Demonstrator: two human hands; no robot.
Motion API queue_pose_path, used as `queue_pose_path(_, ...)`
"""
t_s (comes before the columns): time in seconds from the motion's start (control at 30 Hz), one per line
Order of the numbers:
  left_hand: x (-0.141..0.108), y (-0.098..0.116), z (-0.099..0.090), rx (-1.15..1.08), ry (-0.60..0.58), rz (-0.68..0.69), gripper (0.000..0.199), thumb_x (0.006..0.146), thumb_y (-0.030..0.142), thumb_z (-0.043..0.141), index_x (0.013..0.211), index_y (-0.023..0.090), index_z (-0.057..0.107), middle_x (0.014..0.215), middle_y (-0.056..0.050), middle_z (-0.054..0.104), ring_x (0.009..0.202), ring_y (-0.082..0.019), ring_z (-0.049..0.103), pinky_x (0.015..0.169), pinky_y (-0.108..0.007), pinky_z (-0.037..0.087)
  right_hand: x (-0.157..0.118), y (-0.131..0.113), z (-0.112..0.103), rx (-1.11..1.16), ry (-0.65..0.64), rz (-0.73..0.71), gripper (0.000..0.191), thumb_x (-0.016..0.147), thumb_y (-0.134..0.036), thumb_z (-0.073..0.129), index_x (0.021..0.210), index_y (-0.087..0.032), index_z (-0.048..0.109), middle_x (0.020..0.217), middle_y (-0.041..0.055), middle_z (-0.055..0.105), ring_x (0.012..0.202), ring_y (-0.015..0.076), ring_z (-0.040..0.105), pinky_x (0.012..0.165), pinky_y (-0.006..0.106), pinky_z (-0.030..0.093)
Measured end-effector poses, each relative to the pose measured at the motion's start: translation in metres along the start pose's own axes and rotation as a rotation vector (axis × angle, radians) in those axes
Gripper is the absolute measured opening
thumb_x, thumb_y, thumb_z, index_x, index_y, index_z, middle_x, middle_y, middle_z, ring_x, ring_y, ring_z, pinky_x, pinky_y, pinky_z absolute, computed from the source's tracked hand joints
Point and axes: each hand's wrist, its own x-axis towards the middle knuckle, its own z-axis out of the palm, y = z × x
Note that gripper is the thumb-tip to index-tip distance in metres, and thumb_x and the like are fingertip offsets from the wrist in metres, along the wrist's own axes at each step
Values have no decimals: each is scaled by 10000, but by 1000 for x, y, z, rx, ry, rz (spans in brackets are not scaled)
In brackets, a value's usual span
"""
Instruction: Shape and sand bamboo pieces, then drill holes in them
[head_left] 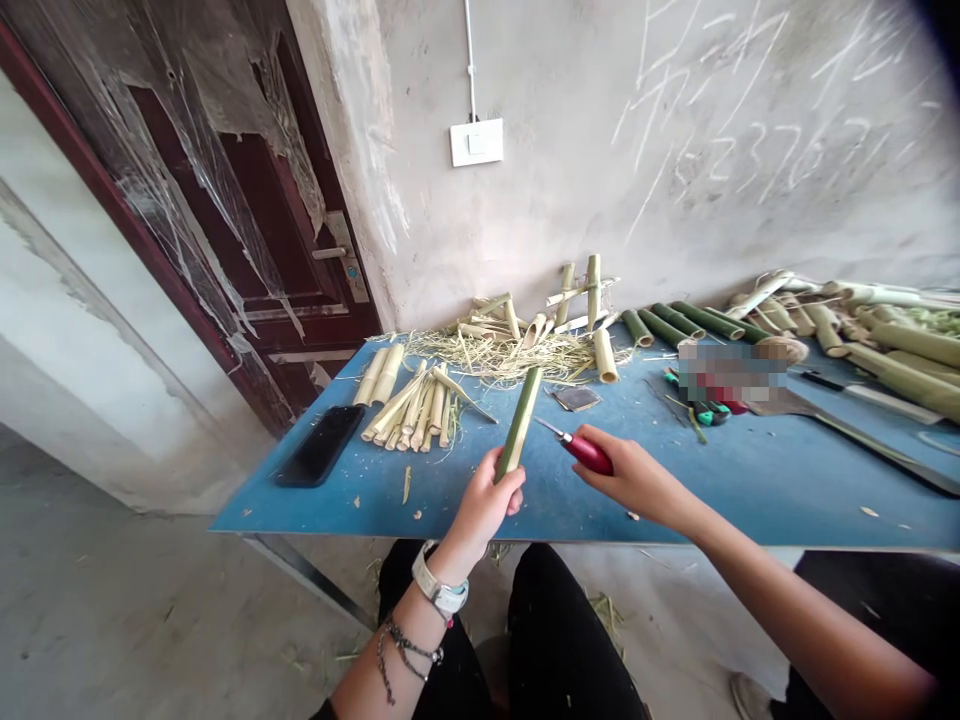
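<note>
While the left hand point(484, 502) clamps a green bamboo strip point(518, 424) tilted up above the worktop point(795, 500) front edge, the right hand point(634, 476) closes on a red-handled knife point(589, 452), blade angled toward it.

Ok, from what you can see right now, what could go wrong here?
The small red-handled knife in the right hand points toward the green bamboo piece gripped in the left hand, so a slip could cut those fingers. The broad blade on the blue table might also catch the right forearm.
</note>
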Motion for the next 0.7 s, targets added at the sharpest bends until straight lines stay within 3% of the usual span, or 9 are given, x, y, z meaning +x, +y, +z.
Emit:
queue_pose_path(0.1,0,3,5,-76,-77,-43,380,763,273,538,1094,211,361,712,54,435,447,-17,370,430,-172,253,-2,-2,8,-235,23,44,192,810,-398,488,733,-225,456,600,-39,514,535,135,457,520,244,278)
queue_pose_path(0.2,0,8,9,-201,-173,-120,330,733,268,578,983,207,371,651,78,382,429,-3,315,419,-153,195,-3,-1,11,-347,27,47,275,827,-461,468,700,-219,441,642,-19,537,554,145,478,511,246,259)
queue_pose_path(0.43,-4,14,15,-246,-218,-203,262,681,235,607,847,171,416,597,91,306,420,7,271,418,-160,147,-9,-3,15,-430,-93,-109,64,856,-196,376,846,-219,435,722,-2,580,592,145,538,494,241,237)
queue_pose_path(0.7,-8,14,24,-153,-265,-221,216,712,257,551,805,182,371,586,87,354,410,1,292,419,-166,169,-4,-12,21,-611,-78,30,86,799,-261,463,776,-222,536,644,11,613,562,167,564,464,256,165)
